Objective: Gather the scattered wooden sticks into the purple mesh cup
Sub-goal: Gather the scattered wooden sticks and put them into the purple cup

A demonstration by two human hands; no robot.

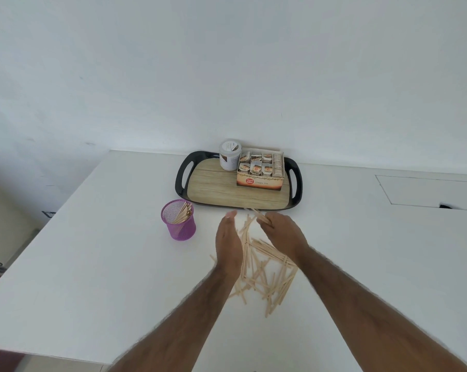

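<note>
sticks: loose pile on counter, between both hands. step: mid-gathering; purple mesh cup, left of pile, part-filled. right hand: fingers pinched on a few sticks. left hand: flat, open, empty, edging the pile. next: likely carry the bunch to the cup, ends aligned.
</note>
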